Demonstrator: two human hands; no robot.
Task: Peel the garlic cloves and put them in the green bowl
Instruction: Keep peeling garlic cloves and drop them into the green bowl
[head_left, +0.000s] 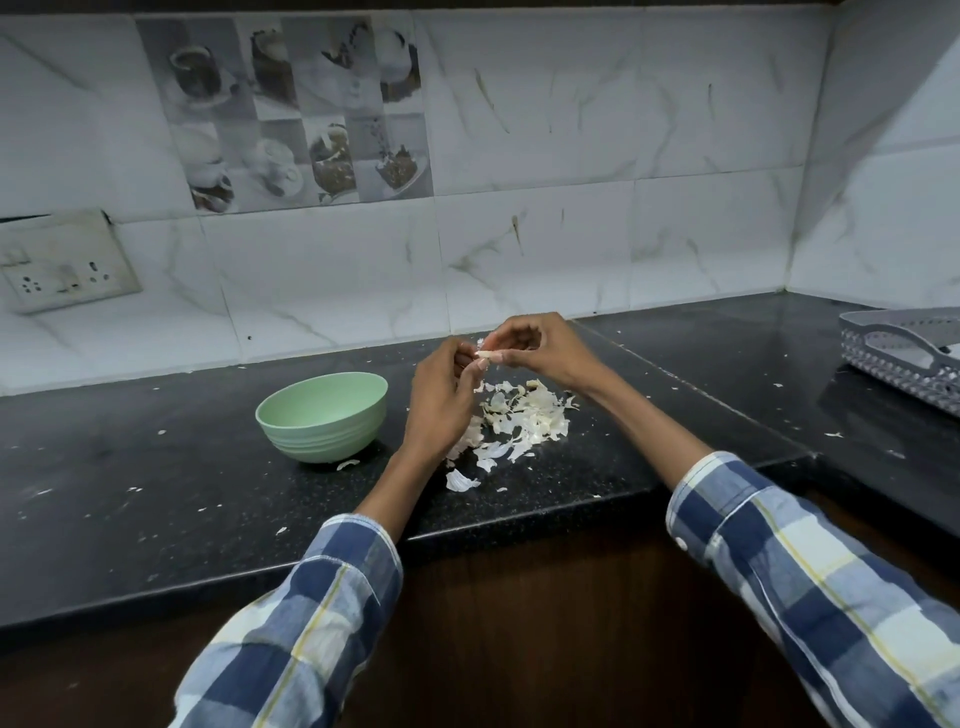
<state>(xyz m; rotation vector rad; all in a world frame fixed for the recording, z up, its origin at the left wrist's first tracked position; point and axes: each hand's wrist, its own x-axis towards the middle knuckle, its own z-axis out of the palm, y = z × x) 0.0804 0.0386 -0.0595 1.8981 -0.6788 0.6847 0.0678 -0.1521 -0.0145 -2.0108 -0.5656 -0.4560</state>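
Pinching a garlic clove (484, 354) between both sets of fingertips, the person holds it in the air above the black counter (156, 467), well back from the front edge. Left hand (441, 400) comes up from below, fingers curled and clamped on the near end of the clove; right hand (535, 345) reaches in from the right, thumb and fingers closed on the far end. Directly beneath them, a heap of papery garlic skins (519, 421) lies spread on the counter, some flakes trailing toward the front edge. Just left of the left hand sits the green bowl (323, 415), upright; from this angle I cannot tell what is inside. Over at the counter's right edge rests a grey plastic tray (904, 353). Checked blue sleeves (810, 566) cover both forearms.
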